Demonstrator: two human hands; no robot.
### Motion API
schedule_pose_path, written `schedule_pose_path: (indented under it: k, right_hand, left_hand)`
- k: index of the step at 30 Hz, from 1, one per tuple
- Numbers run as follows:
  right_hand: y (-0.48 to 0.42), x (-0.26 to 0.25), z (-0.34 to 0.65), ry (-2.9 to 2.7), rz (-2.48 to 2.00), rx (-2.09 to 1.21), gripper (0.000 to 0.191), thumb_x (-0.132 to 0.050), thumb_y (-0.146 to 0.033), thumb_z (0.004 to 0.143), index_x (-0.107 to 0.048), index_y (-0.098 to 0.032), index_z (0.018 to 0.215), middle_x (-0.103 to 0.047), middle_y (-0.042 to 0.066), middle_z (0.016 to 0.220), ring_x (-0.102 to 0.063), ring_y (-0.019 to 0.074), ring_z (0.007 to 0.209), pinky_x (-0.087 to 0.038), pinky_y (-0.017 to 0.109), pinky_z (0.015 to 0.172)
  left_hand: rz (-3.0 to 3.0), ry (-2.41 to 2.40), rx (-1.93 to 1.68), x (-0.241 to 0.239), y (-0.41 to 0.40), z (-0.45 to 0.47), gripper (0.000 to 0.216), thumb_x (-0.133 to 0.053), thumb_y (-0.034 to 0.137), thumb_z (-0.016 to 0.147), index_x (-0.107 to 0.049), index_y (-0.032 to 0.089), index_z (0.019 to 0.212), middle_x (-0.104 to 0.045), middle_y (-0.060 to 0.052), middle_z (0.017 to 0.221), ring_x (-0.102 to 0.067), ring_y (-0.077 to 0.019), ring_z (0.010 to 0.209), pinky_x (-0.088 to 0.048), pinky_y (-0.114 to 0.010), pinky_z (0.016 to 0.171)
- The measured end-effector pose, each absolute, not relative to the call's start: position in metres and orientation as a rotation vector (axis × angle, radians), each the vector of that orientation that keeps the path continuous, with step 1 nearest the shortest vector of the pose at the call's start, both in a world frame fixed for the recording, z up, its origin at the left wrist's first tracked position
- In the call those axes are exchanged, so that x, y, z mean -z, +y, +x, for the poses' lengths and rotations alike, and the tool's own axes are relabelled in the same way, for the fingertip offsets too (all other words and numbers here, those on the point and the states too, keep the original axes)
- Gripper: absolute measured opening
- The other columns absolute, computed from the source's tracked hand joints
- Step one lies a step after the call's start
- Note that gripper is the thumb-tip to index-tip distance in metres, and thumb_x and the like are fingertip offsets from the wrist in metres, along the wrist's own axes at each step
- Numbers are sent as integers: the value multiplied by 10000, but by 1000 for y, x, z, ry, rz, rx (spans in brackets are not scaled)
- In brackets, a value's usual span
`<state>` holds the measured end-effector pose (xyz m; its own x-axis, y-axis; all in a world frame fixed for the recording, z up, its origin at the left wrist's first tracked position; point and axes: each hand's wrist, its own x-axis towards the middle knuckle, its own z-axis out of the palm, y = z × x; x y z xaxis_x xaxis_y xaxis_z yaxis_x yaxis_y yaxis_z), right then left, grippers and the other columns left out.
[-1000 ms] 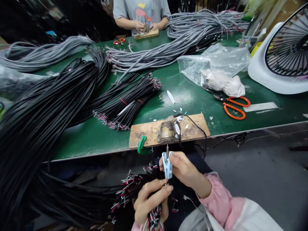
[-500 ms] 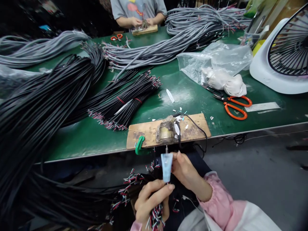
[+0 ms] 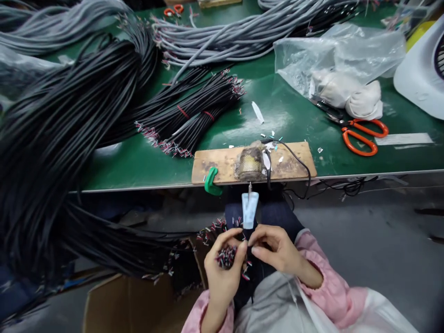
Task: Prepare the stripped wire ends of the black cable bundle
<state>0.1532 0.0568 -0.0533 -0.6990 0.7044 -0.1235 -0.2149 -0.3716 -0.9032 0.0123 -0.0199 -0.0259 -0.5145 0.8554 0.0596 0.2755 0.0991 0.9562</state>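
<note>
My left hand (image 3: 222,273) curls around a bundle of thin black cables (image 3: 226,257), whose red, white and black wire ends poke up inside the grip. Close beside its thumb, my right hand (image 3: 277,249) is closed in a pinch; whatever lies between those fingertips is too small to make out. Just beyond both hands, a light blue flared piece (image 3: 249,212) hangs on a thin metal shaft from a small round motor (image 3: 251,163). That motor sits on a wooden board (image 3: 294,159) at the table edge, with a green clamp (image 3: 210,181) at the board's left.
Black cables (image 3: 86,106) drape over the table's left side, and a tied cable bundle (image 3: 197,115) lies nearer. Grey cables (image 3: 222,44) run behind. Orange-handled scissors (image 3: 362,138), a plastic bag (image 3: 347,51) and a white fan (image 3: 419,78) are right. A cardboard box (image 3: 135,305) stands below.
The view has tilted down and shifted left. My right hand has drawn back from beside the blue piece to my left thumb. My left hand has turned, showing the wire ends on top.
</note>
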Motion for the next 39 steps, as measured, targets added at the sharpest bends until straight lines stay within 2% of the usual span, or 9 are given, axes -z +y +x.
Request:
schedule_pose_path:
  k: [6, 12, 15, 18, 24, 28, 32, 35, 39]
  right_hand:
    - [36, 63, 150, -1304, -737, -2249, 883, -966, -267, 562, -535, -236, 1331, -588, -15, 943, -524, 84, 634, -439, 203, 555]
    - [33, 58, 136, -1205, -949, -1964, 319, -798, -457, 816, -714, -174, 937, -600, 10, 783, -554, 126, 671, -442, 223, 551]
    - [38, 59, 137, -1155, -921, -2032, 332, -775, -480, 836, -686, -160, 856, -560, -21, 664, -501, 91, 518, -390, 206, 449]
    - [39, 61, 137, -1122, -794, -2233, 410, -825, -480, 780, -679, -167, 1002, -513, -66, 653, -410, 44, 389, -316, 184, 359]
    - [35, 53, 132, -1240, -850, -2042, 283, -827, -397, 782, -681, -155, 798, -573, -27, 629, -496, 84, 529, -383, 207, 482]
    - [37, 59, 128, -1083, -960, -2049, 344, -785, -465, 808, -609, -170, 823, -485, -88, 509, -408, 54, 364, -293, 184, 369]
    - [49, 72, 118, -750, -1009, -2296, 466, -810, -539, 733, -546, -187, 885, -549, -96, 504, -559, 110, 339, -448, 189, 358]
    - [54, 74, 103, -681, -923, -2477, 541, -898, -498, 619, -573, -174, 906, -616, -73, 589, -664, 147, 429, -546, 228, 427]
    - [44, 75, 81, -754, -674, -2755, 642, -963, -452, 536, -616, -162, 992, -669, -46, 622, -707, 169, 524, -587, 266, 522]
  left_hand:
    - [952, 2141, -1419, 43, -25, 17, 193, -779, 312, 812, -650, 181, 753, -644, 27, 625, -622, -128, 509, -526, -215, 508]
    - [1234, 2122, -1550, 58, -40, 25, 58, -751, 199, 843, -696, 180, 850, -714, -62, 968, -722, -202, 851, -598, -331, 791]
    - [1393, 2193, -1535, 67, -54, 26, 98, -748, 165, 838, -710, 182, 927, -681, -55, 979, -703, -195, 857, -589, -313, 769]
    - [1462, 2190, -1550, 71, -64, 22, 117, -737, 149, 847, -709, 185, 955, -671, -53, 973, -695, -200, 872, -586, -320, 771]
    - [1465, 2100, -1545, 73, -65, 18, 66, -713, 155, 870, -695, 189, 924, -697, -45, 909, -704, -200, 841, -599, -335, 755]
    - [1417, 2129, -1639, 72, -71, 18, 84, -718, 119, 846, -701, 193, 882, -674, -42, 912, -705, -198, 836, -605, -345, 756]
    - [1639, 1560, -1396, 57, -75, 11, 235, -637, 73, 834, -665, 211, 1022, -726, -56, 870, -733, -217, 807, -619, -343, 726]
    - [1768, 1354, -1024, 38, -72, 2, 502, -565, 51, 773, -604, 209, 1248, -775, -110, 1083, -754, -258, 986, -616, -368, 856]
    - [1913, 1339, -787, 21, -63, 1, 545, -511, 5, 620, -667, 234, 1089, -802, -47, 965, -777, -245, 869, -618, -329, 775]
